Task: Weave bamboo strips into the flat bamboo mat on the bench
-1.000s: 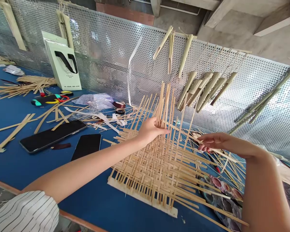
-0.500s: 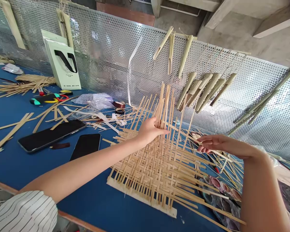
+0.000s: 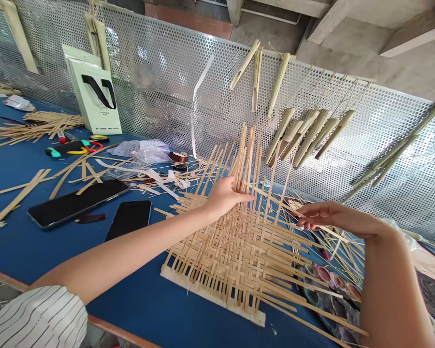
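The woven bamboo mat (image 3: 232, 251) lies on the blue worktop (image 3: 137, 295) in front of the person, its loose ends fanning out to the sides. The left hand (image 3: 225, 195) is closed around a bunch of upright strips (image 3: 245, 154) at the mat's far side, thumb across the front. The right hand (image 3: 321, 215) has its fingers curled on a slanting strip (image 3: 271, 197), which runs from behind that bunch.

If the left grip loosens, the upright strips could spring apart and lose their order. Bending them too sharply might split one at the fold, and a hard pull on the slanting strip could skew the weave, which already looks gappy along the near edge. The long ends on the right reach over the paint palette (image 3: 324, 275), so they might snag or pick up colour.

The worktop is cluttered: two phones (image 3: 78, 203) (image 3: 130, 220), a crumpled plastic bag (image 3: 141, 151), a teal-and-black-handled tool (image 3: 68, 149) and a heap of cut strips (image 3: 52, 126) lie to the left, with a pale green bag (image 3: 94, 104) standing behind. A perforated metal panel (image 3: 159, 111) closes off the far side, hung with split bamboo pieces (image 3: 311, 137); concrete beams (image 3: 362, 29) show above.
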Demonstrator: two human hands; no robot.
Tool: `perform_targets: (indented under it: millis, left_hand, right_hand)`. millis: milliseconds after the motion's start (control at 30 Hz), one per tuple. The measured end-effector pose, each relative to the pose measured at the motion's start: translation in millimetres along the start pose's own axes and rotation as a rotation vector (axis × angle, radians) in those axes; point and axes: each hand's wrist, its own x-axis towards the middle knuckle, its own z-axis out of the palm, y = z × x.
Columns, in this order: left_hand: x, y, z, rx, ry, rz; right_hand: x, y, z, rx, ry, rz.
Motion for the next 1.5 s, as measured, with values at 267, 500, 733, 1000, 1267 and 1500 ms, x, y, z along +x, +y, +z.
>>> perform_targets:
  millis: [267,500,733,1000,1267,1500]
  left_hand:
    - [1,-4,-1,0.005,0.003,-0.003]
    - [1,-5,0,0.037,0.019,0.011]
    - [-1,-2,-1,0.053,0.040,0.012]
    - [2,-2,-2,0.013,0.025,-0.029]
    - [5,-5,-2,0.042,0.008,-0.035]
    - [4,-4,-3,0.054,0.006,-0.020]
  right_hand:
    - [12,-8,10,-0.088,-0.033,0.085]
    - [15,-28,0,-0.288,-0.010,0.108]
    - [22,-59,14,-0.343,0.028,0.155]
    - [46,-63,23,-0.413,0.254,0.237]
    - [50,-62,33,-0.441,0.310,0.315]
    - [58,-73,33,-0.389,0.377,0.409]
